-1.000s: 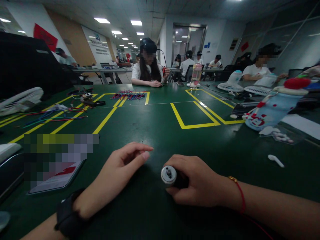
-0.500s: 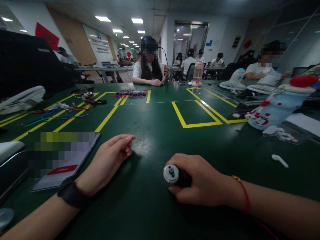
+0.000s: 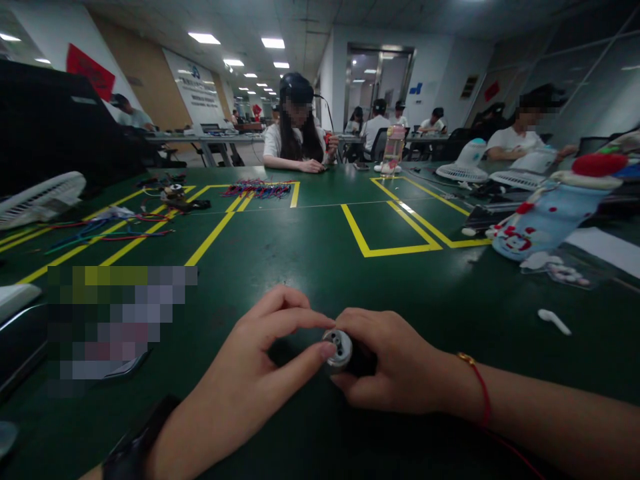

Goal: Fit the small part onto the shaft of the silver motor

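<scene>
At lower centre of the frame, a person's right hand point(image 3: 400, 363) is wrapped around a small motor point(image 3: 340, 348) resting low over the green table point(image 3: 310, 253), its silver end face turned toward the camera. The left hand point(image 3: 250, 387) meets it from the left, thumb and forefinger pinched at the rim of that face. A phone point(image 3: 115, 327) lies at lower left, a white earbud point(image 3: 553, 321) at right, and coloured wires point(image 3: 257, 191) farther back.
</scene>
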A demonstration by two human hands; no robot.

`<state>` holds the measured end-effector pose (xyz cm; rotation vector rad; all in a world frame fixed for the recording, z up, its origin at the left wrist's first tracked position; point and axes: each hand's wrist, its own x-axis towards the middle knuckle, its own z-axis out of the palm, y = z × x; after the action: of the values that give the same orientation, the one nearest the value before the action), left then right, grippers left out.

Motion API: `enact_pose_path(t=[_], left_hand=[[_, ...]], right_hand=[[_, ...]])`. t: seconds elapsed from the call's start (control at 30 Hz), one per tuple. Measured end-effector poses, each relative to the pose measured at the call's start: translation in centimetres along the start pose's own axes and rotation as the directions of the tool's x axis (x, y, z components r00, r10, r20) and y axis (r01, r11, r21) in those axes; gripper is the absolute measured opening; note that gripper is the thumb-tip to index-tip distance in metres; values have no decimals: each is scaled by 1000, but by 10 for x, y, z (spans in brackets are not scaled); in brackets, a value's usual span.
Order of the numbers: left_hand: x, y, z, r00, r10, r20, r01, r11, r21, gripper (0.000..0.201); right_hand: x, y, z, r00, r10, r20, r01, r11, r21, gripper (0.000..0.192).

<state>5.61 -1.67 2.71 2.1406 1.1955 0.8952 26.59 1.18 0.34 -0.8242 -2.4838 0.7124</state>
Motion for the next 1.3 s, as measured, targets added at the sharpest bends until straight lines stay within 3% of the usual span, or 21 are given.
enact_pose_path(t=[0.27,0.47,0.63,0.83,0.93,1.0,1.1,1.2,1.3], left_hand=[[2,-8,-10,998,-32,-53,26,995,-95,13],[3,-32,-15,964,-54,260,57,998,-5,10],[3,-37,-12,942,-36,333,5,996,92,10],[3,-38,-15,938,-48,342,40,999,30,13],[5,-46,-19,966,-144,213,164,983,-79,15],[7,-54,-22,959,-282,42,284,934,-219,16],[10,-66,-25,843,-519,-139,336,711,-617,16],[13,-70,-27,772,-624,-122,248,473,-845,17],[14,-70,-29,759,-642,-111,233,426,-874,16]], right_hand=[[-1,0,-1,1000,-3,-16,3,1000,17,28],[-2,-1,-3,1000,26,-5,-26,999,41,31],[-3,-1,-2,1000,29,-1,-29,998,48,31],[-2,0,-2,999,38,11,-39,998,41,31],[-2,-1,-3,999,39,17,-39,998,40,31],[-2,-1,-4,999,35,21,-36,998,42,31],[-2,-2,-5,1000,27,14,-28,998,53,30],[-2,-3,-5,1000,23,9,-24,998,60,30],[-2,-3,-5,999,29,15,-30,998,57,29]])
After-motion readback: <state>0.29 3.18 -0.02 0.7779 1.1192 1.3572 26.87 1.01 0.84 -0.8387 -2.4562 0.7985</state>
